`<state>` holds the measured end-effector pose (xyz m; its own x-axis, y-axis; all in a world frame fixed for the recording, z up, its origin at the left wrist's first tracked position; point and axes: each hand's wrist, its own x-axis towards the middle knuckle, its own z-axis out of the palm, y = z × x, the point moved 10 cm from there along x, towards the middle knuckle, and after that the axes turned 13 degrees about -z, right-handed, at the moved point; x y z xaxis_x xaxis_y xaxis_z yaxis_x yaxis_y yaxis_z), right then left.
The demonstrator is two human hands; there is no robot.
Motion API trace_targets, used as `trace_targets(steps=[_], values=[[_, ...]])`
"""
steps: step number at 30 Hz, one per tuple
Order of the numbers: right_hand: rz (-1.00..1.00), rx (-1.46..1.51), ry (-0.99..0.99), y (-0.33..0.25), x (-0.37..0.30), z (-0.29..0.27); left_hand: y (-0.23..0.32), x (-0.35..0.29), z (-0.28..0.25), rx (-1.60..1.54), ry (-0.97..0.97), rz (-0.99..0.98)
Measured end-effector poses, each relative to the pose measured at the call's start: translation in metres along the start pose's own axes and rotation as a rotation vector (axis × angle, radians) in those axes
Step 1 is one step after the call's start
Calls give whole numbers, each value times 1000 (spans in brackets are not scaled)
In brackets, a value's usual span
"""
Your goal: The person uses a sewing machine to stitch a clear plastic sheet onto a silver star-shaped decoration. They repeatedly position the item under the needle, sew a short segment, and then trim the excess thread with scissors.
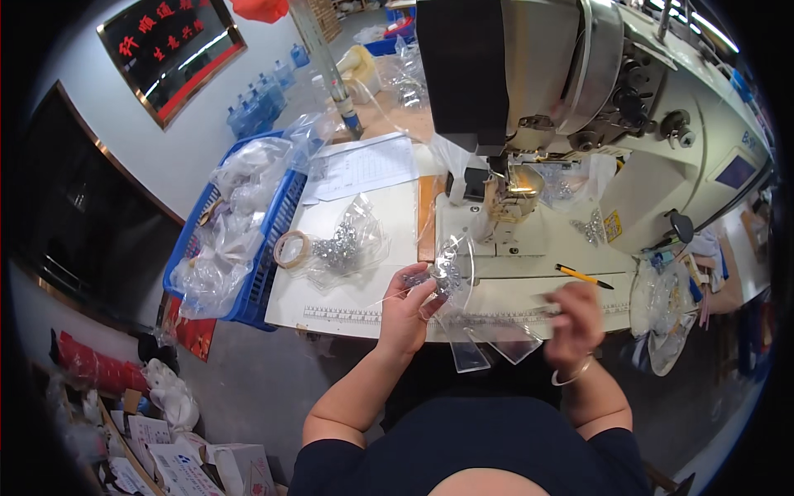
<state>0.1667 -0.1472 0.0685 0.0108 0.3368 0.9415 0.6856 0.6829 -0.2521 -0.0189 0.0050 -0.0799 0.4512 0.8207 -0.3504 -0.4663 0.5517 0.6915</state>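
Note:
My left hand [408,304] is closed on a clear plastic piece with silvery sparkling decoration [449,277], held just above the table's near edge. Its thumb and fingers pinch the piece. Two clear plastic strips [511,341] hang below it past the edge. To the right, my right hand [573,324] is raised near the table edge and smeared by motion; whether anything is between its fingers is unclear. A sewing machine [513,198] stands just beyond both hands. Left of my left hand lies a clear bag of silvery sparkling pieces [337,246] beside a roll of tape [292,249].
A blue basket [269,260] full of clear plastic bags stands at the left. Printed sheets [364,169] lie on the table. A yellow pen [583,276] rests right of the machine bed, and more sparkling pieces [590,228] lie behind it. Boxes [236,467] fill the lower left floor.

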Motion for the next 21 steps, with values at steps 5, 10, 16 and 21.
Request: trace_targets(steps=[5, 10, 16, 21], values=[[116, -191, -258, 26, -12, 68, 6, -18, 21, 105, -62, 152], [235, -104, -273, 38, -21, 82, 6, -29, 28, 12, -140, 153], [211, -96, -254, 33, -28, 80, -3, -22, 18, -32, -100, 105], [159, -154, -277, 29, -27, 79, -5, -21, 16, -38, -79, 138]])
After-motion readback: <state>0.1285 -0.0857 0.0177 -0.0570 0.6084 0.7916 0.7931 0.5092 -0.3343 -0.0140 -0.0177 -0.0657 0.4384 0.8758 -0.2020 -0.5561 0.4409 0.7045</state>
